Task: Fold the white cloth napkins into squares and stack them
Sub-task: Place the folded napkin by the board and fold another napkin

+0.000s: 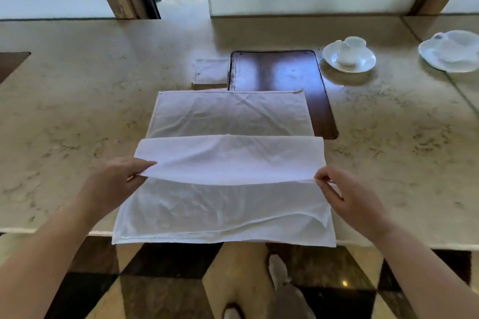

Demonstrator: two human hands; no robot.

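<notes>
My left hand (118,180) and right hand (344,195) each pinch an end of a fold in the large white cloth napkin (225,204), holding that doubled edge raised above the lower layer. The napkin lies spread on the beige marble-look counter (77,111), its near hem hanging just over the counter's front edge, its far part flat and overlapping the dark wooden inset panel (282,70). This looks like the first fold, under way. Next, I judge, the lifted fold must be laid down with its edges square, then smoothed. A small folded white napkin (211,71) lies beyond, just beside the panel; a white cup and saucer (348,55) stand to the right.
</notes>
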